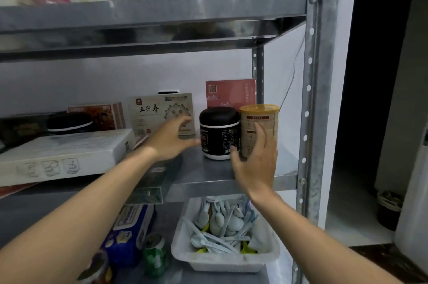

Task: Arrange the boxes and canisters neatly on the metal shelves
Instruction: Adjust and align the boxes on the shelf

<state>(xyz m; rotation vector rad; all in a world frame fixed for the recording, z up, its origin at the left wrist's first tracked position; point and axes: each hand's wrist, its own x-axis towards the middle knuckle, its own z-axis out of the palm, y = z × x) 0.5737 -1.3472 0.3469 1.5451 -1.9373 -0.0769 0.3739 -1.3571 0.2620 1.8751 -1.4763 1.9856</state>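
Observation:
On the middle metal shelf [203,175] a black canister [218,133] stands beside a tan canister with a yellow lid [260,121]. A pink box [230,94] stands behind them, and a beige box [162,110] stands upright to the left. My left hand [172,138] hovers open just left of the black canister, in front of the beige box, blurred. My right hand [254,163] is open in front of the tan canister, with its fingers at or just short of the can's front and the thumb near the black canister's base. Neither hand holds anything.
A flat white box [64,154] lies at the left, with a dark round tin [69,122] and a brown box [99,116] behind. The lower shelf holds a white tray of plastic spoons [222,235], a green can [155,253] and a blue pack [129,230]. A steel upright [317,75] bounds the right.

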